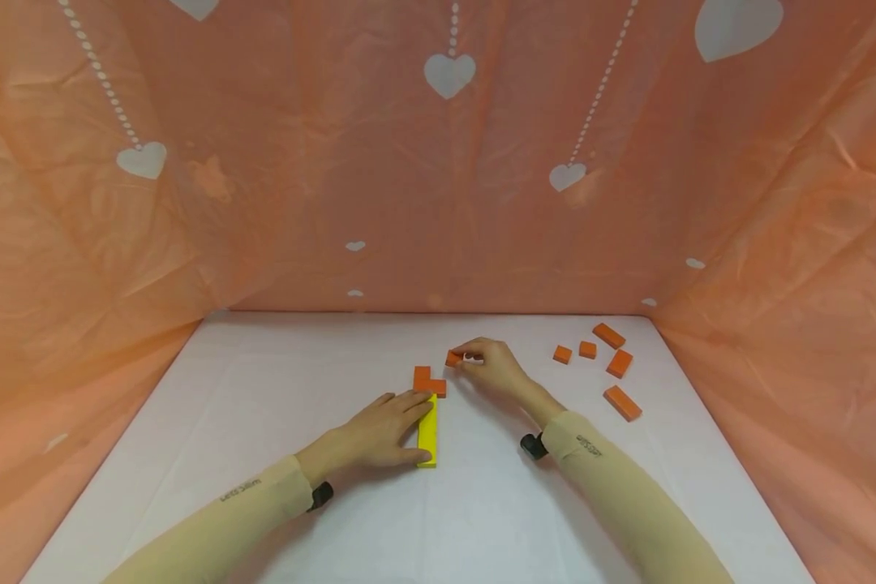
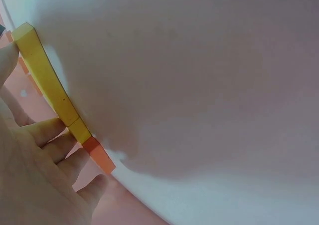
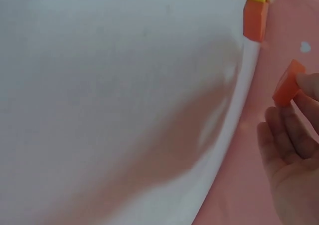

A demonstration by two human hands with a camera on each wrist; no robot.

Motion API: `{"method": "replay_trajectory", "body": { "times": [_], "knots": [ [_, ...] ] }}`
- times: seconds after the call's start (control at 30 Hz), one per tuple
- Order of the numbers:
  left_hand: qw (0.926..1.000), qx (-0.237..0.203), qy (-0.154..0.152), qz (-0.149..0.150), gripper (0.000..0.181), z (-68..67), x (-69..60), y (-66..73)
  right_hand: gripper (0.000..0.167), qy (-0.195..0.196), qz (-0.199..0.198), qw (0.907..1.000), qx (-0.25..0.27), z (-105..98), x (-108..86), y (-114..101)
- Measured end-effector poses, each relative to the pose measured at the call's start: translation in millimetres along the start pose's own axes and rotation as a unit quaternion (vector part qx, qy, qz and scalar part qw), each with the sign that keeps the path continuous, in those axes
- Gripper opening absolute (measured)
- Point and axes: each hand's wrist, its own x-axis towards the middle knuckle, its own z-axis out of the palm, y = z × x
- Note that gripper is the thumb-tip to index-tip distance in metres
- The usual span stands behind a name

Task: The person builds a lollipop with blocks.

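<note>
A long yellow block (image 1: 427,434) lies on the white surface, its far end against orange blocks (image 1: 423,381). My left hand (image 1: 380,428) rests along its left side, thumb at the near end and fingers over the far end. In the left wrist view, the yellow block (image 2: 47,80) shows a seam near an orange block (image 2: 98,154), and the left hand (image 2: 40,160) touches it. My right hand (image 1: 498,369) pinches a small orange block (image 1: 453,358) between thumb and finger. The right wrist view shows that block (image 3: 289,83) held by the right hand (image 3: 294,150).
Several loose orange blocks lie at the right back, among them a long one (image 1: 622,403) and a small square one (image 1: 563,354). A pink curtain (image 1: 409,203) with white hearts surrounds the white table (image 1: 277,357) at the back and sides.
</note>
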Motion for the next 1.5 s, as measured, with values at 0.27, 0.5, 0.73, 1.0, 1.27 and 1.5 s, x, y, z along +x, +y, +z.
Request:
{"method": "replay_trajectory", "body": {
  "times": [0.27,0.5,0.73,1.0,1.27,1.5],
  "knots": [
    [1.0000,-0.001,0.003,0.000,0.084,1.1,0.0,-0.5,0.028,-0.033,-0.011,0.9994,-0.007,9.5,7.1,-7.1],
    [1.0000,0.005,-0.005,-0.007,0.084,1.1,0.7,-0.2,0.025,-0.060,-0.027,0.9972,-0.037,16.3,14.9,-7.8],
    [1.0000,-0.003,-0.005,-0.007,0.084,-0.1,-0.5,1.5,0.025,-0.081,-0.019,0.9941,-0.069,20.4,15.3,-4.5],
    [0.9999,0.002,-0.011,-0.012,0.085,-1.7,-1.1,2.5,0.025,-0.091,-0.023,0.9940,-0.057,17.7,12.0,-7.3],
    [1.0000,0.003,-0.006,-0.004,0.086,-1.5,-0.6,1.0,0.026,-0.091,-0.036,0.9927,-0.070,18.0,13.3,-7.3],
    [1.0000,0.005,-0.004,-0.002,0.086,-0.3,-1.0,0.7,0.026,-0.090,-0.037,0.9929,-0.068,20.5,14.9,-8.2]
  ]
}}
